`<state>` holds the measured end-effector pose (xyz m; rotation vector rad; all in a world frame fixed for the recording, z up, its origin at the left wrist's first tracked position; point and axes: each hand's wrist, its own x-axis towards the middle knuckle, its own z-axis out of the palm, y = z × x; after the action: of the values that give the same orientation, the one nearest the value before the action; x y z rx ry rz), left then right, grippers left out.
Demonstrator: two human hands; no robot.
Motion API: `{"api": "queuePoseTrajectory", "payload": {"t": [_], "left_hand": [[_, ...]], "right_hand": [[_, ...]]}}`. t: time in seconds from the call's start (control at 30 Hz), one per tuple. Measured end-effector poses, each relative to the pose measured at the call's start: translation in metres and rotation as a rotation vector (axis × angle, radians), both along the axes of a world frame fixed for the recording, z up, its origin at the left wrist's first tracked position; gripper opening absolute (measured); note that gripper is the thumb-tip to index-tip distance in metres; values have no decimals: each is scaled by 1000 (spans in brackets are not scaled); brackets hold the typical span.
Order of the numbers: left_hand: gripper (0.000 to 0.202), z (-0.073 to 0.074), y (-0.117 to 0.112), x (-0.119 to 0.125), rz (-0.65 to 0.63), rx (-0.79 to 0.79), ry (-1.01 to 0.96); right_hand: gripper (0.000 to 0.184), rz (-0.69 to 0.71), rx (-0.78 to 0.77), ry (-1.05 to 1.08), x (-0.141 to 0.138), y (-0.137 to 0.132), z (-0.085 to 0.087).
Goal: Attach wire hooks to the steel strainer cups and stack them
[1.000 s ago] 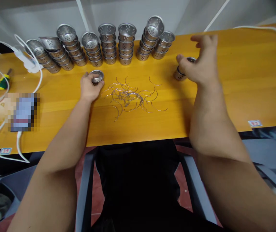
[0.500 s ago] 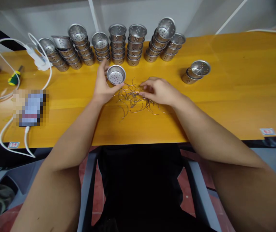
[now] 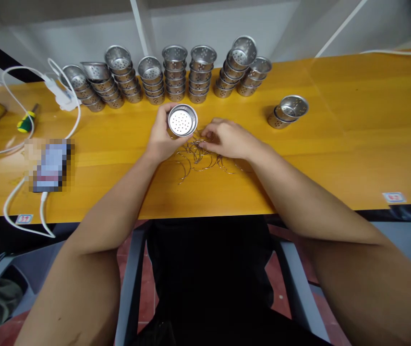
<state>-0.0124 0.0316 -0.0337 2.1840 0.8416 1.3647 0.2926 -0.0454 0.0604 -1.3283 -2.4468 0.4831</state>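
Note:
My left hand [image 3: 164, 137] grips a small perforated metal strainer cup [image 3: 183, 120] by its side, thumb at the near rim, its opening tipped toward me. A tangled pile of thin curved wires [image 3: 196, 156] lies on the table just below and right of the cup. My right hand [image 3: 227, 138] is at the pile's upper right, with thumb and fingers curled together on a wire there. Which wire is pinched is hard to make out among the others.
Several stacks of the same cups [image 3: 175, 72] line the back of the wooden table [image 3: 353, 144]. Two more nested cups [image 3: 288, 111] stand at the right. At the left are a phone [image 3: 51, 166] on a white cable, a power adapter [image 3: 65, 98] and a green-yellow screwdriver [image 3: 27, 121].
My left hand has brought the cup rightward, closer to my right hand, and tilted it more toward me. My right hand has shifted slightly left over the wires.

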Motion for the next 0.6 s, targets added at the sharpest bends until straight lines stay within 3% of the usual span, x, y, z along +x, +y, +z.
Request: {"api": "queuePoseTrajectory", "payload": {"t": [0.27,0.6], "left_hand": [[116,17,-25,10,79,-22,23],[110,27,-28,5,133,16,25]], "right_hand": [[7,-70,-46,-107,6,-8,3],[16,-75,-42,-123,-6,-16,3]]}}
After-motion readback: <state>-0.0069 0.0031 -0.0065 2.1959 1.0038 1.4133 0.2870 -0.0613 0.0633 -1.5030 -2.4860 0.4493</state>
